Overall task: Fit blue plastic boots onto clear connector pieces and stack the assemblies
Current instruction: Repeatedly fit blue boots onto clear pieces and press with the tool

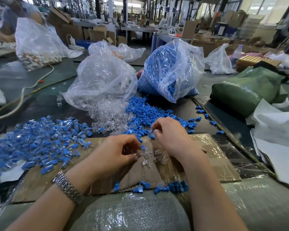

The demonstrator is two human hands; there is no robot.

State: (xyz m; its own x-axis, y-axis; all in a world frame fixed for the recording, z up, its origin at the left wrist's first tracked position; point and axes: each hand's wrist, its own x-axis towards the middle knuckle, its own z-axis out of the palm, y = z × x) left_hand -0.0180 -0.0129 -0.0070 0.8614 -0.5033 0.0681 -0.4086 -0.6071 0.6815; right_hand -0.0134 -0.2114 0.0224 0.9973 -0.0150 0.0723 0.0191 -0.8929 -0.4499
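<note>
green bag (245, 90) | print "Panda", rest unreadable | right of blue boots (150, 112)

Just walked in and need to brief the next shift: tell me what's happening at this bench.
A person is fitting blue boots onto clear connectors. The left hand pinches a clear connector; the right hand pinches another small piece from the loose blue boots. Finished assemblies lie heaped at left, and both supply bags spill onto the table.

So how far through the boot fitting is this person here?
Done: a large pile of assemblies lies at the left. In hand: the left hand pinches a clear piece, the right hand picks at loose blue boots. Left: both bags, clear and blue, look well filled.
</note>
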